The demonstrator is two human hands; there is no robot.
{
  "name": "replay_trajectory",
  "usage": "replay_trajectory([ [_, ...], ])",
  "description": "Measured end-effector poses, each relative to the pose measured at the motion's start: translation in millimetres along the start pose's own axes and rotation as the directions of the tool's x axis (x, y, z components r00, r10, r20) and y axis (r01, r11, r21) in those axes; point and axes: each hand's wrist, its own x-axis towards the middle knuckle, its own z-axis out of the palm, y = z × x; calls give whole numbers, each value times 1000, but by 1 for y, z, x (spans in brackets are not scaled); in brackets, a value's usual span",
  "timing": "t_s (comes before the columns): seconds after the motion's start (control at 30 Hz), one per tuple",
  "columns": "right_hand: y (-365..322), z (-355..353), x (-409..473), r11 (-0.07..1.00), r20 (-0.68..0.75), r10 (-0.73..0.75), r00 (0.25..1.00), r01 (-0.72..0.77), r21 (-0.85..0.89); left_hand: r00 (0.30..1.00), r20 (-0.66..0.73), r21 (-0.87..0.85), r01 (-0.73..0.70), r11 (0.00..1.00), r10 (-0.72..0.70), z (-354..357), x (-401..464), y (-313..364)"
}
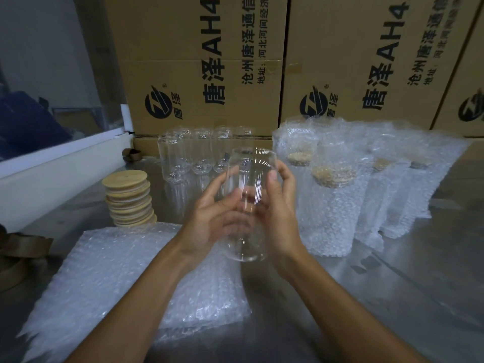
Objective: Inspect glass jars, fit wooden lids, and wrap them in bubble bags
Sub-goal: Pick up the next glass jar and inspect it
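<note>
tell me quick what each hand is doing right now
Left hand: fingers curled round the clear lidless glass jar, holding it.
Right hand: fingers wrapped on the same jar, holding it.

Light: dim and cool overall, soft, with no hard shadows under my arms. Glare: thin white streaks on the glass jar [248, 203] I hold, and small sparkles on the row of jars [193, 153] farther off. Bubble bags [131, 279] near left: pale sheen, slightly washed out. Steel table [419, 271]: dull grey reflections at right. Blur: my fingers [225, 205] smear softly behind the glass. Cardboard boxes [199, 69] far back: print is sharp centrally, softer at far right. Distortion: wide-angle bending, box edges lean outward; corners darken.
</note>
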Motion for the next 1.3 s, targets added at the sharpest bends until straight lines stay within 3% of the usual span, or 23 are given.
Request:
replay_trajectory([
  [0.13, 1, 4, 0, 937, 42, 294, 955, -296, 184, 994, 43, -75, 103, 992, -100, 4, -1, -1],
  [0.23, 6, -1, 1, 926, 12, 330, 944, -326, 189, 990, 17, -44, 137, 990, -137, 9, -2, -4],
  [0.37, 9, -8, 4, 980, -71, 198, 978, -196, 45, 992, -43, 52, 118, 992, -116, 15, -2, -5],
  [0.53, 13, -7, 0, 971, -55, 24, 998, -37, -237, 971, -161, 345, -111, 932, 175, 19, 2, -14],
  [0.63, 14, -3, -2, 955, -24, 6, 1000, -13, -297, 960, -181, 415, -124, 901, 216, 20, 0, -17],
  [0.87, 9, -1, -1, 985, -27, 35, 999, -39, -167, 974, -181, 108, -117, 987, 136, 19, 4, -13],
  [1.07, 15, -1, 2, 958, 40, 275, 961, -277, 66, 985, -173, -130, -24, 991, 2, 11, 4, -9],
  [1.17, 14, -1, 0, 962, 42, 272, 962, -273, 23, 973, -228, -139, 4, 990, -36, 7, 7, -11],
  [1.3, 15, 3, -2, 972, -31, 77, 997, -82, -218, 969, -247, -73, -10, 997, -9, 6, 9, -13],
])
